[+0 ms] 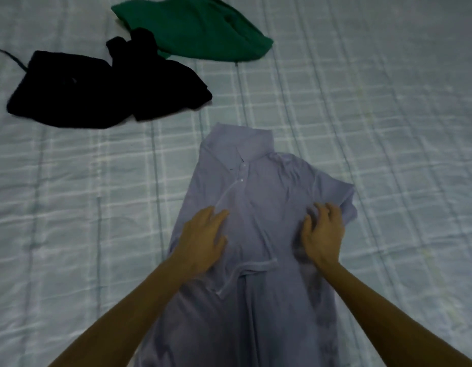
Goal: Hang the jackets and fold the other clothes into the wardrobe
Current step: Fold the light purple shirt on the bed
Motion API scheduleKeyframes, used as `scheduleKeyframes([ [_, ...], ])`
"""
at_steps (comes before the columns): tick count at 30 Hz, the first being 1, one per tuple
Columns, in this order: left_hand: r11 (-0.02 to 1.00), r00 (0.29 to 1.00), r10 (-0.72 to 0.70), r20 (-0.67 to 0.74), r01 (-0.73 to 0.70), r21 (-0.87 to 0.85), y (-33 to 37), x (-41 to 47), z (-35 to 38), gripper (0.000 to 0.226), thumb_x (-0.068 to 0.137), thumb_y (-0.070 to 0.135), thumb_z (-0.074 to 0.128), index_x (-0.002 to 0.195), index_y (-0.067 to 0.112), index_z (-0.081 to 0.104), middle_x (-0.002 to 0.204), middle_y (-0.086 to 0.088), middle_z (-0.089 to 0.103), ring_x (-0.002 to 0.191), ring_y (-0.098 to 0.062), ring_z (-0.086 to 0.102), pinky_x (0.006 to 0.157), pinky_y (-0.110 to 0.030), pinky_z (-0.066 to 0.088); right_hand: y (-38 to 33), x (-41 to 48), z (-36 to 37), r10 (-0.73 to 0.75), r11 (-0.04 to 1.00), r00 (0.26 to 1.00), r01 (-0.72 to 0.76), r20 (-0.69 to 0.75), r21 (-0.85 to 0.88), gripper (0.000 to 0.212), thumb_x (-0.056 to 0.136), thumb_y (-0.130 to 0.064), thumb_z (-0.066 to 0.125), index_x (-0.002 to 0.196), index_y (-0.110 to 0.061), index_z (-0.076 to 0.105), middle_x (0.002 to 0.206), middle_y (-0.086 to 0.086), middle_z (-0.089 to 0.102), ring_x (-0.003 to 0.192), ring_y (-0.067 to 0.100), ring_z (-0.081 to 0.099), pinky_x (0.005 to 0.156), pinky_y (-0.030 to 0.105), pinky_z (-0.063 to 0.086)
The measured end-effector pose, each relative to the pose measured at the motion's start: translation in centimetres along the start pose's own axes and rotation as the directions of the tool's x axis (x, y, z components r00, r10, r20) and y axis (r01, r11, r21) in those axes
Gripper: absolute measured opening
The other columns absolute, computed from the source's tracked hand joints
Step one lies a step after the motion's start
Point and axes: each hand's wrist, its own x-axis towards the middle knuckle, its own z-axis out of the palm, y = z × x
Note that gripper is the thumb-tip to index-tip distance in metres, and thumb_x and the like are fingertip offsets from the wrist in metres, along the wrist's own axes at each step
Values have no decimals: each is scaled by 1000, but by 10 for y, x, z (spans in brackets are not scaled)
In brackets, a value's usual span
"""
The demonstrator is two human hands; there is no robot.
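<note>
A pale blue-green quilted bed cover (388, 128) with a light checked pattern and stitched lines fills the whole view and carries everything else. On its near half, at centre and reaching down to the bottom edge, lies a lilac-grey collared button-front shirt (261, 197), front side up, with its collar (245, 144) pointing away from the person and its side parts turned inward over the body, so that a hemmed edge crosses the front just below the hands. Well apart from it, at the far left, a crumpled black garment (97, 94) lies spread on the cover, a thin dark cord (15, 59) trailing from its left end. Behind the black garment and touching its upper edge, a loosely folded dark green knit garment (195, 27) lies at the top of the view. Both bare forearms reach in from the bottom corners. The left hand (203, 239) rests flat on the left side of the shirt front, fingers straight and together, grasping nothing. The right hand (323, 234) sits on the right side of the chest with its fingers arched and their tips on the cloth; I cannot tell whether it has caught any fabric. Two small pale buttons (241, 179) show on the placket below the collar.
</note>
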Motion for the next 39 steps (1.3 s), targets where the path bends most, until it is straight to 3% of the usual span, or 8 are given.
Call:
scheduleKeyframes([
  [7,934,990,-49,136,-2,357,24,47,45,84,87,64,41,148,35,-10,156,-7,-20,143,-33,-13,111,-59,3,19,57,7,575,793,814,-532,-80,296,62,92,-31,52,144,-6,30,146,19,36,131,37,37,105,50,31],
  [11,914,981,-115,155,43,404,19,59,65,90,84,71,36,146,34,-17,154,-6,-27,141,-34,-21,108,-63,-7,44,71,11,752,619,659,-720,28,312,58,77,-37,55,129,-12,50,122,18,59,111,37,56,98,50,42],
  [17,906,969,-151,197,55,419,23,61,61,91,84,69,41,147,35,-14,154,-5,-27,142,-33,-20,108,-63,-8,48,65,-22,702,672,703,-599,-116,435,31,78,-39,60,86,-8,63,84,9,65,79,27,62,77,40,51],
  [20,958,991,-95,91,66,278,26,57,55,70,87,50,49,148,25,25,158,-11,9,144,-34,9,110,-60,2,-5,42,-39,458,811,846,-273,-272,518,19,87,-25,64,87,-6,60,78,5,58,71,9,51,65,22,38],
  [23,993,969,11,-248,18,115,17,32,43,39,80,29,44,107,10,65,110,-13,63,103,-33,59,96,-50,35,-69,-4,-28,-50,884,987,-27,151,467,13,85,-27,67,92,-18,62,76,-5,59,64,2,50,61,17,39],
  [27,995,939,-11,-344,44,88,-15,-29,31,32,81,24,44,97,5,65,92,-15,65,83,-33,59,78,-40,44,-90,-50,-3,-443,878,698,214,562,427,34,87,-40,64,110,-14,66,101,7,68,91,21,62,86,33,49],
  [35,967,944,-229,-238,249,56,-21,-127,50,45,79,31,47,115,7,56,106,-17,58,91,-36,58,78,-44,50,-20,-123,-20,-72,948,917,-59,393,312,33,85,-23,50,113,-16,66,107,8,67,97,26,62,87,30,45],
  [39,795,763,-602,-233,601,-84,-5,-188,80,75,80,28,64,145,11,30,144,-23,31,129,-40,33,101,-60,28,36,-181,-32,62,986,934,-113,353,125,45,80,-9,62,124,-7,55,120,18,54,106,35,54,93,39,43],
])
